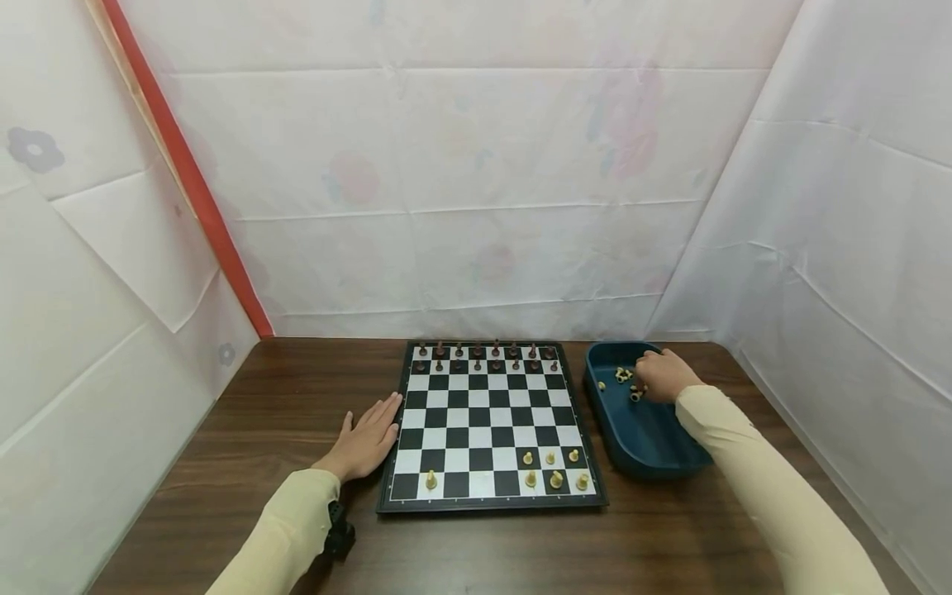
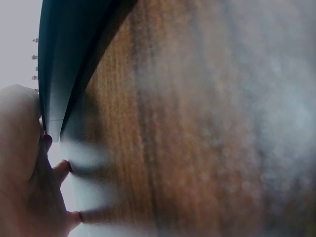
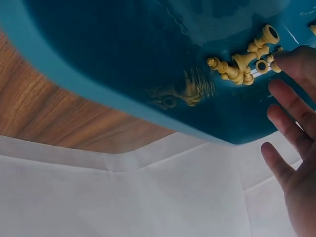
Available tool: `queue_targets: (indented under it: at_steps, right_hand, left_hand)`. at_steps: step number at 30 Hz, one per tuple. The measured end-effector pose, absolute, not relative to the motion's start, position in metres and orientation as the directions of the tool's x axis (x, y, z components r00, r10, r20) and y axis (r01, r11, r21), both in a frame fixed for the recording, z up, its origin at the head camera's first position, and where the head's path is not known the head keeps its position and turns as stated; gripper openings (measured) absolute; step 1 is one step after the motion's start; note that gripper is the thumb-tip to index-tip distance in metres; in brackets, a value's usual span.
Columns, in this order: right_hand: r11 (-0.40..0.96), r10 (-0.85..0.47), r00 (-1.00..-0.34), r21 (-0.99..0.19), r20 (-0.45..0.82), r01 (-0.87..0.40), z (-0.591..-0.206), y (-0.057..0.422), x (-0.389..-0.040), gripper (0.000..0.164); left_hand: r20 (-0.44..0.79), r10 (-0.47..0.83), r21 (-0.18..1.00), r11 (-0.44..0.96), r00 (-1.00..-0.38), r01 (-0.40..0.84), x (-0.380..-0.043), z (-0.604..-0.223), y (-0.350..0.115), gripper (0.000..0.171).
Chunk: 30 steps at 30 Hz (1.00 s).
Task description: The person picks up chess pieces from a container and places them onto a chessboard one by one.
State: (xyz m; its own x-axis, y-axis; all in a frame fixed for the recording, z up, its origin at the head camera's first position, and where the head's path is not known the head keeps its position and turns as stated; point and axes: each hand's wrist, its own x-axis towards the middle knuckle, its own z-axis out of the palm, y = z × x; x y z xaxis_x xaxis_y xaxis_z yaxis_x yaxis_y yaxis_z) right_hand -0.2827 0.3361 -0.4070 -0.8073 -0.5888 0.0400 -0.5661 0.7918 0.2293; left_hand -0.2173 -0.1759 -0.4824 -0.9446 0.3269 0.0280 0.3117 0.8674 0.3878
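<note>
A black-and-white chessboard (image 1: 468, 417) lies on the table. Flat on the wood at its left side rests my left hand (image 1: 364, 442), fingertips at the board's edge; the left wrist view shows this hand (image 2: 24, 173) beside the dark board side (image 2: 61, 64). My right hand (image 1: 665, 376) reaches into a blue tray (image 1: 654, 438) right of the board. Up close, its fingers (image 3: 286, 98) are spread and fairly straight, one fingertip touching or just in front of a cream chess piece (image 3: 261, 66) in a small heap. Whether a piece sits behind that fingertip is hidden.
Two rows of dark chess pieces (image 1: 478, 364) stand along the board's far edge. Several cream pieces (image 1: 556, 479) stand at the near right, and one cream pawn-like piece (image 1: 431, 479) at near left. White sheeting (image 1: 476, 165) closes off the back and sides.
</note>
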Motion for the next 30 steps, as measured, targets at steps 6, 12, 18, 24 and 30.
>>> queue_targets:
  at_steps: [6, 12, 18, 24, 30]
  right_hand:
    - [0.794, -0.58, -0.814, 0.249, 0.041, -0.554, -0.421, 0.338, -0.288, 0.018]
    - [0.797, -0.559, -0.829, 0.281, 0.007, -0.535, -0.422, 0.334, -0.287, 0.017]
    - [0.801, -0.544, -0.839, 0.313, 0.023, -0.511, -0.424, 0.333, -0.29, 0.016]
    - [0.793, -0.564, -0.822, 0.329, 0.076, -0.513, -0.433, 0.336, -0.294, 0.026]
    - [0.792, -0.558, -0.824, 0.358, 0.097, -0.495, -0.443, 0.34, -0.3, 0.025]
  left_hand:
    - [0.021, 0.326, 0.388, 0.869, -0.945, 0.308, -0.217, -0.482, -0.177, 0.053]
    - [0.011, 0.324, 0.394, 0.868, -0.946, 0.302, -0.217, -0.484, -0.176, 0.054]
    - [0.025, 0.325, 0.394, 0.866, -0.945, 0.308, -0.217, -0.484, -0.175, 0.053]
    - [0.023, 0.317, 0.391, 0.87, -0.948, 0.301, -0.216, -0.48, -0.174, 0.053]
    - [0.022, 0.315, 0.395, 0.869, -0.949, 0.298, -0.215, -0.478, -0.174, 0.053]
